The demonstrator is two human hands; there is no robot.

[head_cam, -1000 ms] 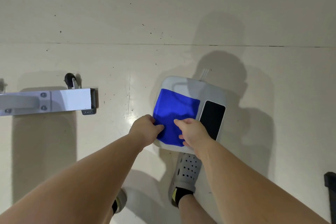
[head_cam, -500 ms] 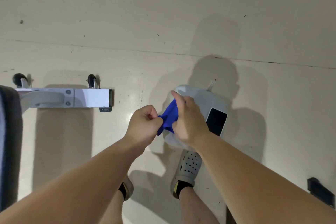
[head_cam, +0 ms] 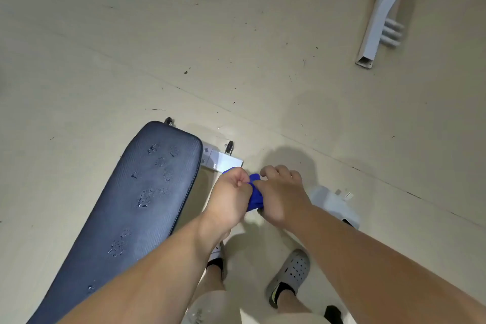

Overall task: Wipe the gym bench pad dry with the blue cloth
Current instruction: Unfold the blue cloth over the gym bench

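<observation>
Bunched blue cloth (head_cam: 254,191) held between both hands, just off the right edge of the bench near its far end, not touching the pad. Left grip (head_cam: 232,196) is clamped as a fist on one end of the cloth. Right grip (head_cam: 283,198) pinches the other end, outer fingers loosely curled above it. The dark ribbed bench pad (head_cam: 123,218) carries clusters of water droplets (head_cam: 144,198) along its middle. A white frame bar (head_cam: 223,160) projects from under the far end. A white container (head_cam: 335,204) lies on the floor (head_cam: 263,73) beyond the right forearm.

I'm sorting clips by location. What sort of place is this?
Probably a gym or workout room: a padded bench pad, wet with droplets, on a white metal frame, plus white steel equipment legs on the bare floor.
</observation>
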